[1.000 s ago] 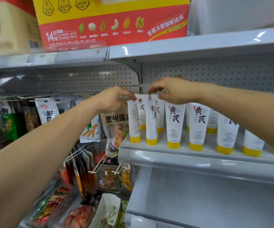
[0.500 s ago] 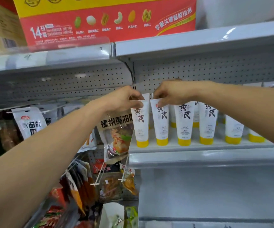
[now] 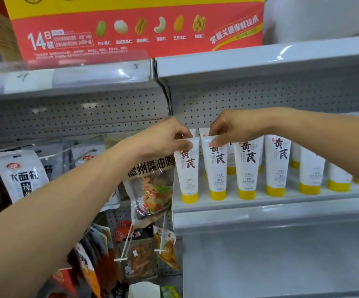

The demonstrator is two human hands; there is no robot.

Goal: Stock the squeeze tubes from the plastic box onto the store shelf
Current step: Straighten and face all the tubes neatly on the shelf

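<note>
the left hand (image 3: 162, 137) pinches the flat crimped top of the leftmost tube (image 3: 188, 168) between thumb and curled forefinger. the thumb lies over the front of the crimp. the remaining fingers are tucked behind it, so how they lie cannot be made out. the right hand (image 3: 236, 125) reaches in from the right and nips the top edge of the second tube (image 3: 216, 166) the same way, with one fingertip showing on the tube's front face. the two hands are close together but not touching.

both held tubes stand roughly upright on their yellow caps at the front left end of the shelf (image 3: 271, 209), just beside each other. whether their sides meet cannot be told. the row of tubes (image 3: 276, 164) runs on to the right, white with dark characters and yellow caps, all cap-down near the shelf's front lip.

the rear tubes (image 3: 231, 164) show only as slivers between the front ones, and two white tops peek out behind the hands. the right forearm (image 3: 324, 143) crosses over the far-right tubes and hides their upper parts. the small print on every label is too blurred to read.

to the left, snack packets (image 3: 152, 186) hang on pegs against the pegboard (image 3: 77, 117). a red and yellow carton (image 3: 131, 35) sits on the shelf above, its top cut off by the frame.
</note>
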